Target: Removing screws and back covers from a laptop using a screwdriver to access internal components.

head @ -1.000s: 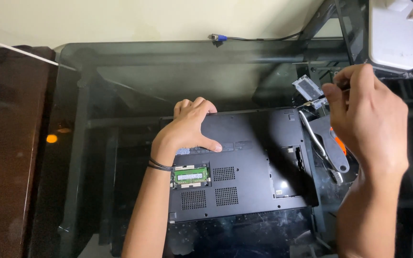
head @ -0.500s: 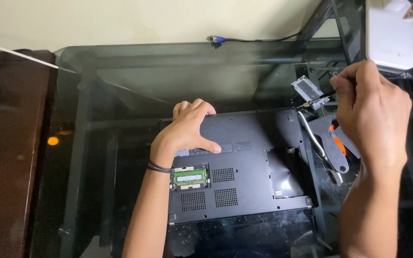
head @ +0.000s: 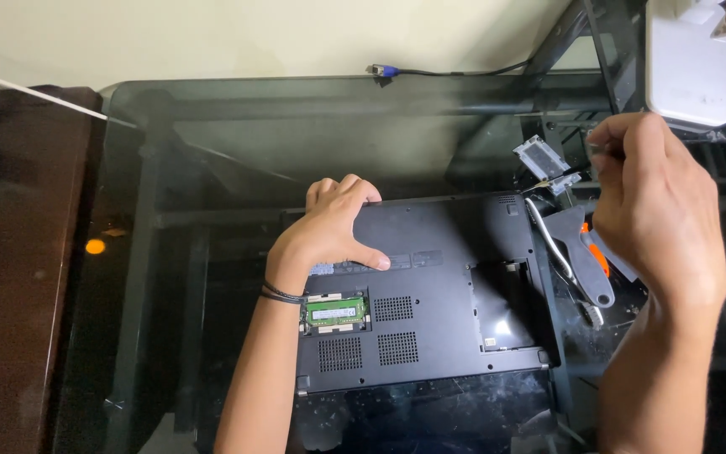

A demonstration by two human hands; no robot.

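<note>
Looking down from the head camera, I see a dark grey laptop (head: pixel 430 294) lying upside down on the dark glass table (head: pixel 212 134), its bottom panel facing up. My left hand (head: pixel 329 231) presses flat on the upper left part of that panel, the fingers (head: pixel 355 189) spread and curled over the rear edge, the thumb stretched along the casing; it grips nothing, it only bears down on the shell. A thin black band (head: pixel 281 293) circles that wrist. Just below the hand, an open bay shows a green memory module (head: pixel 336 312), and beside it sit three perforated vent grilles (head: pixel 380 332). Further right, a larger rectangular bay (head: pixel 497 307) in the casing stands uncovered.

My right hand (head: pixel 653 206) hovers past the laptop's upper right corner, the fingers pinched together around a thin dark tool (head: pixel 573 172) whose tip points left towards a small silver metal bracket (head: pixel 539 155). That bracket sits just off the corner of the laptop; I cannot tell whether the tip touches it. Beneath the hand, a pair of grey-handled pliers (head: pixel 581 261) lies on the table with an orange part (head: pixel 598 252) showing beside it, right next to the laptop's right edge.

At the far right, a white rectangular device (head: pixel 686 71) rests at the table's back corner. A black cable with a blue plug (head: pixel 384 71) runs along the wall behind the table. To the left stands a dark brown wooden surface (head: pixel 10 277).
</note>
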